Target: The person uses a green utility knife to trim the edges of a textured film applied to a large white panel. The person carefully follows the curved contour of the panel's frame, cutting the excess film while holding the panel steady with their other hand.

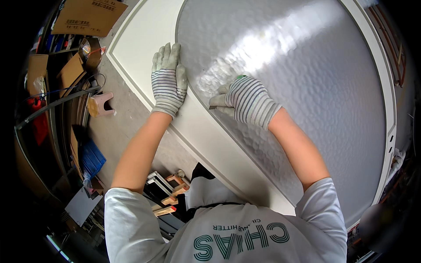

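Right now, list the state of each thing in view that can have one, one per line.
left hand: gloved, flat, fingers spread on the white door frame.
right hand: gloved, curled, pressing on the textured glass panel; what it grips is hidden.
textured glass panel: set in the frame, unbroken.
cardboard box: flattened.

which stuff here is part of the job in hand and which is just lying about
In hand: left hand flat on white door frame; right hand on textured glass, holding something green, mostly hidden.
Lying about: cardboard, pink stool, blue crate, wood blocks.
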